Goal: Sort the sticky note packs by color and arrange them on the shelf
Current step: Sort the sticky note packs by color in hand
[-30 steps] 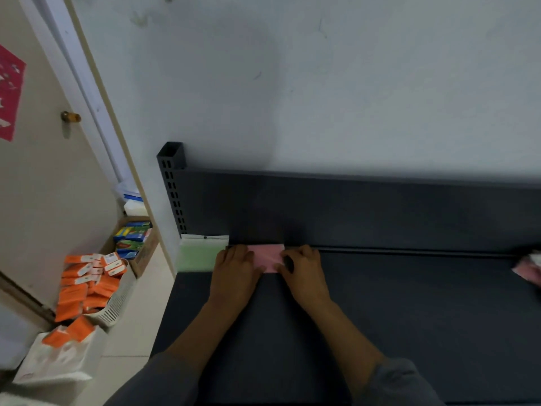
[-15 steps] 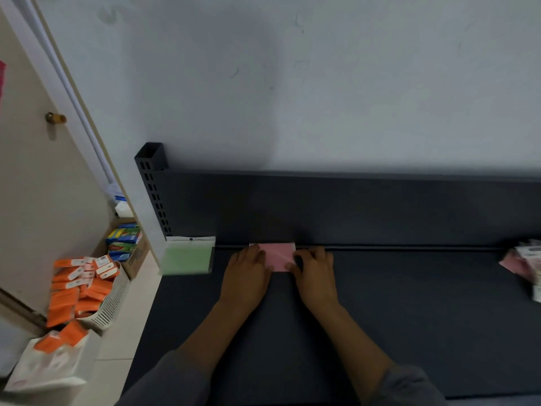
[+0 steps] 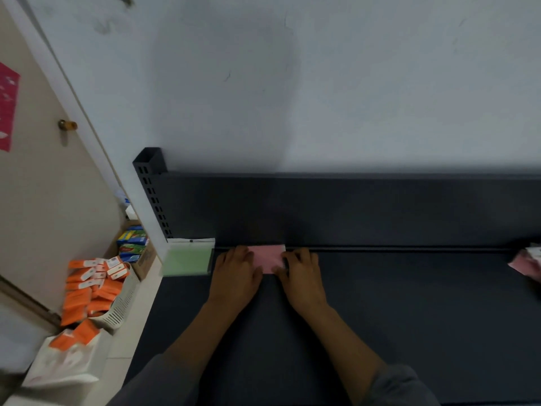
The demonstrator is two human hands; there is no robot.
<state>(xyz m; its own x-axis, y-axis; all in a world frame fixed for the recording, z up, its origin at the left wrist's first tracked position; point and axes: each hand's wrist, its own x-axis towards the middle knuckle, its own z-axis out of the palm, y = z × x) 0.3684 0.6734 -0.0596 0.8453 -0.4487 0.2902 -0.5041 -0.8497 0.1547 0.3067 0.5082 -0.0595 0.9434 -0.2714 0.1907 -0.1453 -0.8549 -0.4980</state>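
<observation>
Both hands had hardly shifted since the earlier frames and still pressed the pink pack [image 3: 268, 257] with flat, uncurled fingers, the left hand [image 3: 235, 275] on its left edge and the right hand [image 3: 303, 278] on its right, equally near. Lying long side left-to-right, the pack touched the back panel, just right of the green pack [image 3: 187, 260]. On the dark shelf [image 3: 409, 317] more pink packs [image 3: 527, 263] waited far right, below a grey wall.

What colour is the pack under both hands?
Pink. The pack lies against the shelf's back edge; head view, the only one.
</observation>
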